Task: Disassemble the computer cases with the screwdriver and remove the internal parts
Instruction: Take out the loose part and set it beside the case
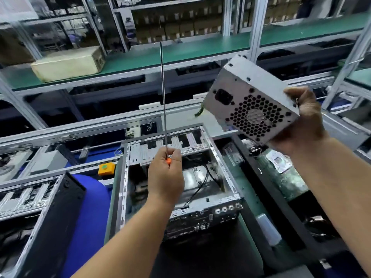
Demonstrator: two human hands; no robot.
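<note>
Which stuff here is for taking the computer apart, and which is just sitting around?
For the job: screwdriver in the left hand; power supply in the right hand; open computer case.

Just sitting around: beige box; orange button box; second case.

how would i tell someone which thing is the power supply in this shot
Start at the open computer case in the middle of the bench, then look up and right to the right hand. It grips a grey metal box held in the air, the power supply. Nothing else has its round honeycomb fan grille and black socket.
</note>
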